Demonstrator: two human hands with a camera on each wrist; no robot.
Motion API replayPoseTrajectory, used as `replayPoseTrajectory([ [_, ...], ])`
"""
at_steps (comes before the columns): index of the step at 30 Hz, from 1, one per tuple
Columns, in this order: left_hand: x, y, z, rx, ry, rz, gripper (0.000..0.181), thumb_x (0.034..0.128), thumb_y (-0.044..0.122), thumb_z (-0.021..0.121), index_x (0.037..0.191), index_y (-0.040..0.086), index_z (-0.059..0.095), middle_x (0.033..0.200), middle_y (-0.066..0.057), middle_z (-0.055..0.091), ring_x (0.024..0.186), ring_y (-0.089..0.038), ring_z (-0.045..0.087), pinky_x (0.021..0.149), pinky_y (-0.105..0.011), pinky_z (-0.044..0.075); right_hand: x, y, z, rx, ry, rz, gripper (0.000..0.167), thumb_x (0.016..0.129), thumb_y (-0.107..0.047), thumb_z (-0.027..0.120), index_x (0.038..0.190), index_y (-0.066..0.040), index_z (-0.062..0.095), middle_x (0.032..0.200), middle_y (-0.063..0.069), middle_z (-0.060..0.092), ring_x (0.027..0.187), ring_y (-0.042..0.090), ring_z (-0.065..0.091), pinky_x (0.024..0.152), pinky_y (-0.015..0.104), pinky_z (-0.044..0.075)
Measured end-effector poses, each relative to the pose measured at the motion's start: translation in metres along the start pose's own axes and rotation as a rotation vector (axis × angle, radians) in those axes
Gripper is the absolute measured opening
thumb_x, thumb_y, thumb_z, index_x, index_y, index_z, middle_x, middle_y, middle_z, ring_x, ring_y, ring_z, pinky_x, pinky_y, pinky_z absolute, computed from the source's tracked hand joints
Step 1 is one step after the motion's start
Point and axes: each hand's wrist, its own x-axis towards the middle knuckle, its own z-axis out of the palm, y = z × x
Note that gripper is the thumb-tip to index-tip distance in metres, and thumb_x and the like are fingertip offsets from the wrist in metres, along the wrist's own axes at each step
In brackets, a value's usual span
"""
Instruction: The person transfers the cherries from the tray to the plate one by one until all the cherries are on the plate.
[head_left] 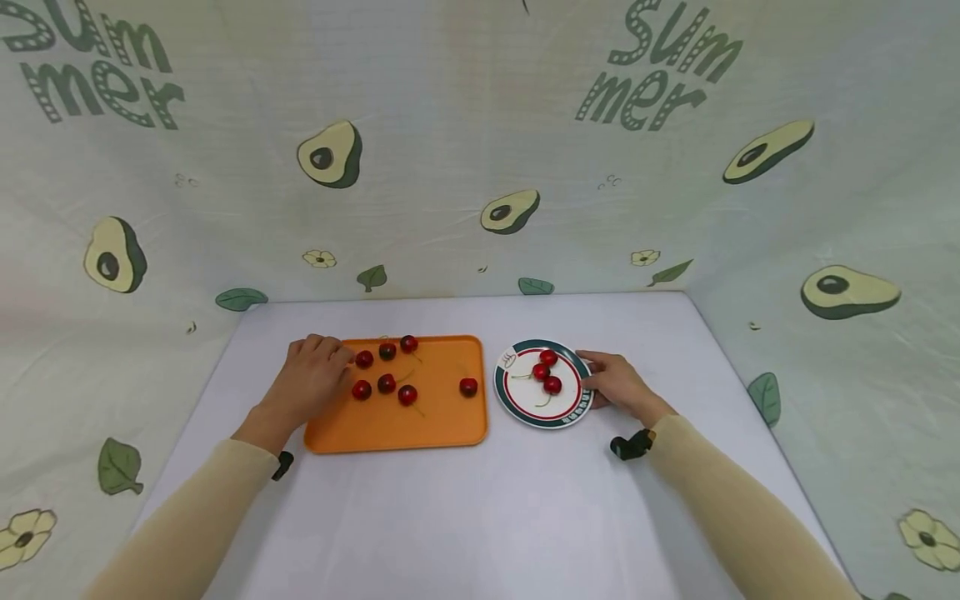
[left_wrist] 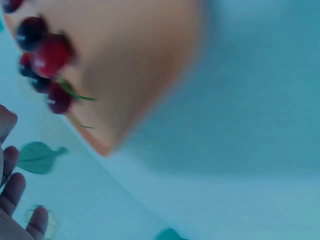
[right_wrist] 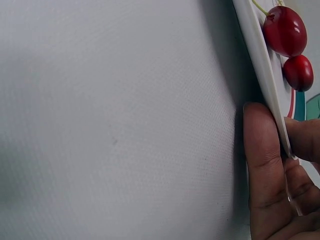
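Observation:
An orange tray (head_left: 435,427) holds several dark red cherries (head_left: 407,394), most in its upper left part, with a lone cherry (head_left: 468,387) near the right side. My left hand (head_left: 311,379) is at the tray's upper left side, close to the cherries; in the left wrist view its fingers (left_wrist: 14,192) are spread and hold nothing. Right of the tray, a white plate (head_left: 517,408) with a green rim bears three cherries (head_left: 552,385). My right hand (head_left: 621,388) grips the plate's right edge; the right wrist view shows fingers (right_wrist: 265,150) on both faces of the rim (right_wrist: 262,60).
A white table surface (head_left: 450,525) extends in front of the tray and plate. Behind and at both sides hangs a pale cloth (head_left: 420,217) printed with avocados, leaves and lettering. Dark wrist devices (head_left: 632,445) sit at both cuffs.

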Motion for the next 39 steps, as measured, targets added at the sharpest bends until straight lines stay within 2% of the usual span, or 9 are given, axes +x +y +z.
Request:
replayPoseTrajectory([
  [5,-0.008,-0.015,0.013,0.020,-0.070,0.013,0.025,0.0959,0.020,0.079,0.116,0.009,0.069,0.121,-0.014,0.063,0.123,-0.040,0.049,0.110,-0.063,0.038,0.000,0.000,-0.001,0.003,-0.004,-0.001,0.066,0.102,-0.009,0.064,0.163,-0.014,0.040,0.148,0.027,0.052,0.092,0.025,0.066,0.073,0.033,0.062],
  [12,-0.010,-0.021,0.023,0.069,-0.148,0.047,0.025,0.0982,0.015,0.076,0.121,0.009,0.068,0.123,-0.013,0.061,0.125,-0.040,0.049,0.113,-0.065,0.037,0.000,0.001,0.000,-0.009,-0.004,-0.003,0.066,0.102,-0.010,0.065,0.163,-0.014,0.039,0.147,0.027,0.051,0.092,0.025,0.065,0.072,0.031,0.062],
  [28,-0.009,-0.026,0.033,0.172,-0.151,0.101,0.028,0.0951,0.009,0.078,0.120,0.007,0.066,0.117,-0.013,0.060,0.118,-0.038,0.051,0.109,-0.062,0.041,-0.001,0.000,0.001,-0.010,0.009,0.011,0.066,0.102,-0.010,0.065,0.163,-0.016,0.041,0.148,0.027,0.051,0.092,0.025,0.065,0.072,0.031,0.061],
  [34,-0.007,-0.025,0.034,0.181,-0.167,0.115,0.035,0.0904,0.005,0.082,0.121,0.007,0.065,0.118,-0.013,0.059,0.117,-0.038,0.050,0.108,-0.063,0.042,-0.002,0.000,0.001,-0.017,0.009,0.009,0.066,0.102,-0.010,0.066,0.163,-0.015,0.041,0.148,0.027,0.051,0.093,0.026,0.065,0.072,0.031,0.061],
  [39,-0.006,-0.024,0.033,0.175,-0.171,0.115,0.034,0.0909,0.006,0.082,0.120,0.008,0.066,0.119,-0.012,0.059,0.118,-0.037,0.050,0.109,-0.062,0.041,-0.001,0.000,0.001,-0.023,0.010,0.006,0.066,0.102,-0.010,0.066,0.163,-0.015,0.041,0.149,0.028,0.051,0.094,0.026,0.065,0.072,0.031,0.061],
])
